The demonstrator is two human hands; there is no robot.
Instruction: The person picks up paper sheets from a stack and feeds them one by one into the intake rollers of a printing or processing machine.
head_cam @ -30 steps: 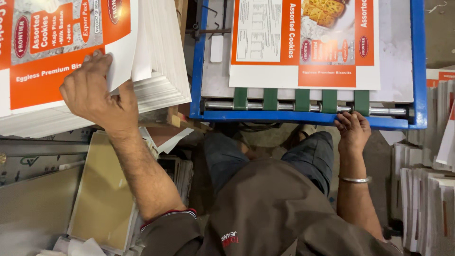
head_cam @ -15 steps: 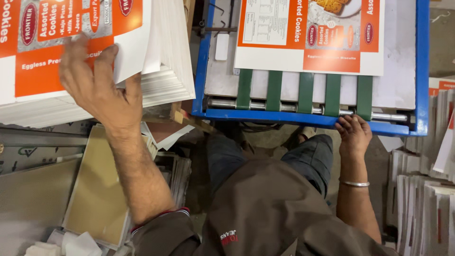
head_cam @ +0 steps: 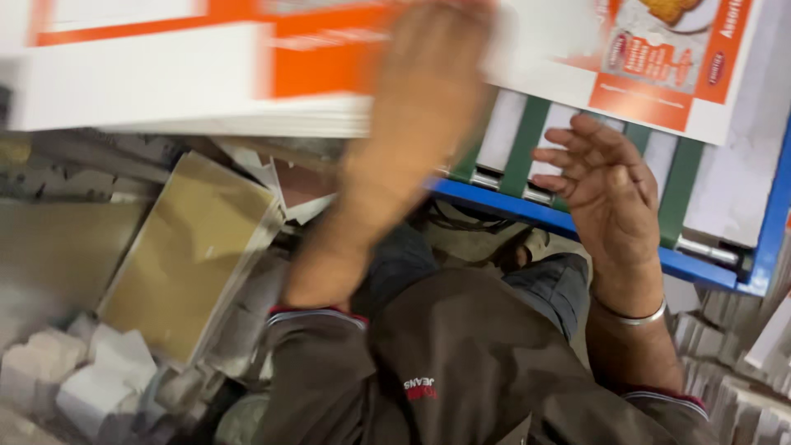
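The left hand [head_cam: 432, 74] is a blur at the top of the view, laid against the near edge of a thick stack of printed cardboard sheets [head_cam: 189, 91]. Whether its fingers are closed on a sheet or only pressed flat I cannot tell; the smear hides them. The stack runs away from that hand toward the left side, white-edged, with orange panels on its top sheet.

The right hand [head_cam: 606, 185] is open and holds nothing, fingers spread and slightly curled, hovering just over the green-and-white slats [head_cam: 515, 140] of a blue-framed machine bed [head_cam: 527, 216]. Just beyond its fingertips lies another printed sheet [head_cam: 659, 66], flat on that bed. A metal bangle [head_cam: 630, 317] circles that wrist.

These sheets look like thin, stiff board: light singly, heavy as a pile, with a smooth printed face that would likely slide one over another. Judging by that, an edge or corner pinch suits one sheet, while a thick bundle wants a palm beneath it, since bent corners crease.

Below the left forearm, a brown board [head_cam: 185, 255] leans among loose scraps.
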